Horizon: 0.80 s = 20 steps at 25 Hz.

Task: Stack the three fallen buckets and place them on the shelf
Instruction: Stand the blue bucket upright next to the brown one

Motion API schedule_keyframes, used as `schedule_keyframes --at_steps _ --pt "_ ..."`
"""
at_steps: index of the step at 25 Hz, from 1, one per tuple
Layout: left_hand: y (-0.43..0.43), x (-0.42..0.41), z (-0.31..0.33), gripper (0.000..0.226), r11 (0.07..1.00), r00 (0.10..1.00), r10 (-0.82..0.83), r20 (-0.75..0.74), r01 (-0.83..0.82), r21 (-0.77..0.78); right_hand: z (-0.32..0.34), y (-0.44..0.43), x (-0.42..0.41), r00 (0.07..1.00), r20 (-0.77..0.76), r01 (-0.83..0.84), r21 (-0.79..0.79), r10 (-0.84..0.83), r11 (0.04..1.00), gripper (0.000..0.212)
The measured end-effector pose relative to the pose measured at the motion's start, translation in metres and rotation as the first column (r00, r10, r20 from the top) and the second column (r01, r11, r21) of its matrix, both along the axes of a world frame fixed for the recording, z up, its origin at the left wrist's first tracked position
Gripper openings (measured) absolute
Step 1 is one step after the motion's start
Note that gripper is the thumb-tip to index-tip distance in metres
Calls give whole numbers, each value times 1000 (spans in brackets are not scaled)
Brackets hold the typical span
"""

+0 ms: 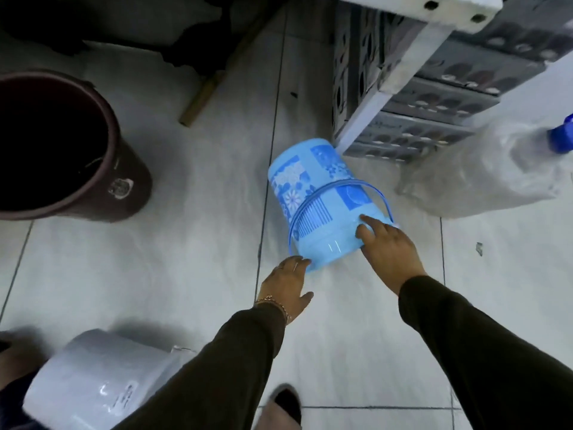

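Dark sleeves point(223, 367), gold bracelet point(276, 302)

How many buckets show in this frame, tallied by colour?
Light blue patterned plastic bucket, lying on its side: 1
Dark maroon plastic bucket, on its side: 1
Pale grey plastic bucket, on its side: 1
Total: 3

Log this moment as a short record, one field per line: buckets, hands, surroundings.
blue bucket: on its side on the tiled floor, base near the shelf leg, handle looped over its body
white bucket: on its side, bottom left
brown bucket: at left, dark open mouth toward the camera
left hand: fingertips at the blue bucket's rim
right hand: fingers resting on the blue bucket's rim, no closed grip
stacking: not begun; the three buckets lie apart
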<state>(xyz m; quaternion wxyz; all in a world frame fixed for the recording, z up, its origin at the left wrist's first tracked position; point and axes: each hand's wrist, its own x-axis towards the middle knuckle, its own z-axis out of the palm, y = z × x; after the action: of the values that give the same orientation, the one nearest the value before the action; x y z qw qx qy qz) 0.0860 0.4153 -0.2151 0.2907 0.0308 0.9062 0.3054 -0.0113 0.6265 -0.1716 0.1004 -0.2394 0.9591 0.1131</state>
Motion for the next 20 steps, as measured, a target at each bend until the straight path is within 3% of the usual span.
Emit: schedule_keyframes --at_steps 3,6,8,10,13,15,17,18,19,20 --pt "0 -1 19 67 965 944 264 -197 -258 56 19 6 -18 999 42 -26 -79 29 997 27" --pt "-30 -28 48 80 925 836 374 -401 -365 104 43 -7 -39 970 101 241 -255 -222 937 20" --pt "-55 -50 67 88 861 810 509 -292 -485 154 52 -20 -45 891 231 454 -428 -391 781 20" --pt "-80 -67 74 88 744 730 668 -146 -654 136 54 -36 -44 765 394 641 -531 -508 553 19" --pt "-107 -73 75 66 576 588 809 -3 -791 206 43 -68 -40 468 694 858 -506 -548 92 19" --pt "-111 -78 75 52 380 481 842 244 -850 364 36 -90 -40 300 806 873 -448 -511 -193 30" --pt "-114 -84 74 43 134 366 761 536 -897 421 30 -110 -36 254 845 841 -433 -471 -325 46" --pt "-115 -85 74 41 66 333 712 618 -908 413 29 -117 -34 248 854 837 -426 -457 -342 51" --pt "-116 -85 74 42 102 360 700 617 -905 412 30 -122 -32 245 861 847 -413 -445 -333 54" --pt "-118 -81 76 47 237 446 711 543 -880 413 32 -126 -30 243 873 866 -392 -423 -311 54"
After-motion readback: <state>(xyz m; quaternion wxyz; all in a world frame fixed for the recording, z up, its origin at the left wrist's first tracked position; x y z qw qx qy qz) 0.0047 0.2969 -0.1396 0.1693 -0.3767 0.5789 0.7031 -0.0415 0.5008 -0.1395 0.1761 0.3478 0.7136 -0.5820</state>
